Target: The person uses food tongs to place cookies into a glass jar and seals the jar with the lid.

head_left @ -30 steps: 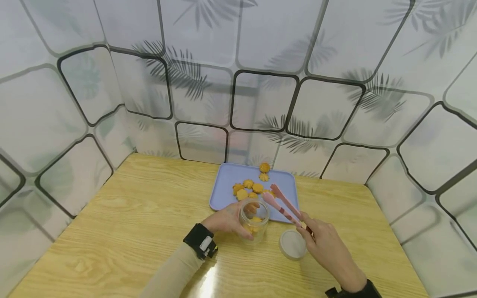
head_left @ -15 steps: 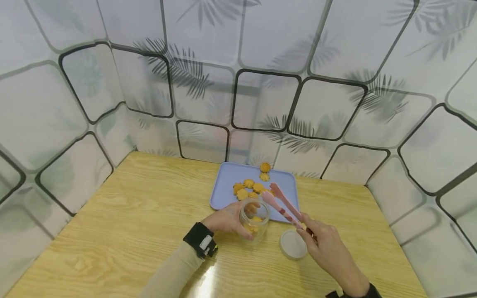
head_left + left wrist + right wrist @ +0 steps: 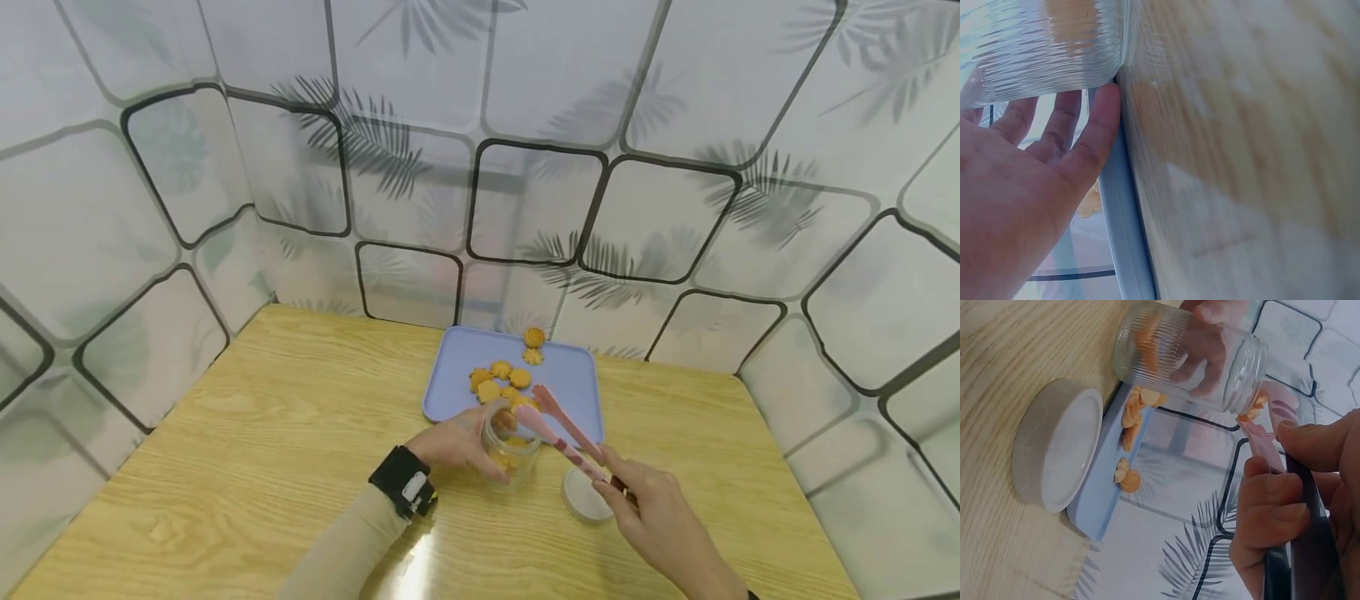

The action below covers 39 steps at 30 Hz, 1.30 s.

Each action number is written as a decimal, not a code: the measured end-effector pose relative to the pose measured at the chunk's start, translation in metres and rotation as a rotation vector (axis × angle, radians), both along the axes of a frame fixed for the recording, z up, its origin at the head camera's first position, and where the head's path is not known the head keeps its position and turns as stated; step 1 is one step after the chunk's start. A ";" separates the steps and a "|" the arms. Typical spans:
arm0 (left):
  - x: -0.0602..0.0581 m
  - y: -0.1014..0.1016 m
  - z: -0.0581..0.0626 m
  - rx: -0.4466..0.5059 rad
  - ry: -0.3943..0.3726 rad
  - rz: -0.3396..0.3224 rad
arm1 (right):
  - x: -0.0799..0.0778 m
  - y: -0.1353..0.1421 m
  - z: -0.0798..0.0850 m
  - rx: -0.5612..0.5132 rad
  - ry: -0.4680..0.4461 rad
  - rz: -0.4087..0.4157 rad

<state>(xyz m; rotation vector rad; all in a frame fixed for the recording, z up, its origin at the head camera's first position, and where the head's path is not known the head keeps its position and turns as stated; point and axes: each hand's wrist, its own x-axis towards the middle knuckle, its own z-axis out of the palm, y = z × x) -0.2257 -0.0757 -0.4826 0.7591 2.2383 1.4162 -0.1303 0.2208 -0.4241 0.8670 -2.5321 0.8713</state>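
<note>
My left hand (image 3: 453, 440) grips the side of a ribbed clear glass jar (image 3: 521, 467), which stands upright on the table with its mouth uncovered. Cookies (image 3: 1147, 340) show through its glass. In my right hand (image 3: 663, 517) is a pair of pink tongs (image 3: 573, 454) with dark handles. The tips of the tongs pinch a golden cookie (image 3: 1252, 407) right at the jar's mouth, as the right wrist view shows. Through the left wrist view, my fingers (image 3: 1094, 134) lie against the jar's lower wall.
Behind the jar lies a blue tray (image 3: 450, 358) with several cookies (image 3: 501, 368) on it. A round whitish lid (image 3: 583, 497) rests on the wooden table (image 3: 262, 450), right of the jar. A patterned curtain (image 3: 420, 192) hangs behind the table.
The tongs have moved left and slightly down from over the tray to the jar's mouth. My left hand and the jar stay in place.
</note>
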 end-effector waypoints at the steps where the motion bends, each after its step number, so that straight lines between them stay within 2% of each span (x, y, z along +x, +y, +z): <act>1: 0.000 0.000 0.000 -0.007 0.000 0.002 | 0.000 0.000 0.000 0.000 0.000 0.001; 7: -0.001 0.000 0.001 0.007 -0.004 0.004 | 0.003 -0.001 0.000 -0.013 0.037 0.035; 11: -0.001 -0.001 0.001 0.024 -0.040 0.002 | 0.005 -0.001 0.000 -0.031 0.058 0.075; 20: -0.002 -0.002 0.001 0.067 -0.062 -0.027 | 0.006 -0.001 -0.002 0.006 0.098 0.082; 31: -0.002 -0.001 0.001 0.020 -0.026 -0.011 | 0.008 -0.002 -0.002 0.043 0.075 0.042; 39: -0.001 -0.001 0.003 0.015 -0.034 -0.006 | 0.011 -0.003 -0.001 0.066 0.029 0.007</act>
